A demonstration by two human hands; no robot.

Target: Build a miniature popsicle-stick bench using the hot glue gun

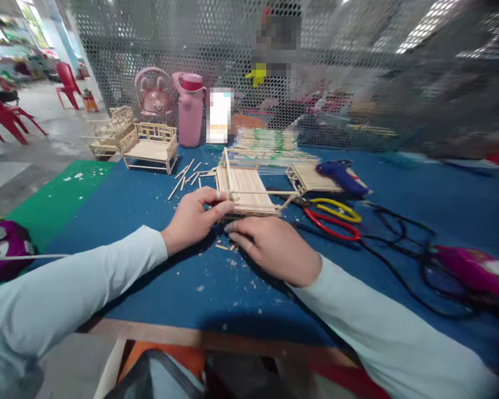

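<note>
In the middle of the blue table stands a miniature bench [245, 188] built of thin wooden sticks, with a slatted seat and upright pieces at its corners. My left hand [195, 216] is closed, thumb and fingers pinching the bench's near left corner. Just below that corner my right hand [274, 244] has its thumb and fingertips drawn together at the near edge; whatever they hold is hidden or too small to make out. Short stick offcuts [222, 246] lie beneath the fingers, and more loose sticks [185, 177] are scattered at the bench's left.
Finished miniature benches [149, 149] stand back left, near a pink bottle [190, 111], a pink fan [153, 94] and a phone [219, 116]. Bundled sticks [268, 141] lie behind. A blue glue gun [345, 177], scissors with red and yellow handles [332, 221] and black cable [395, 277] are right.
</note>
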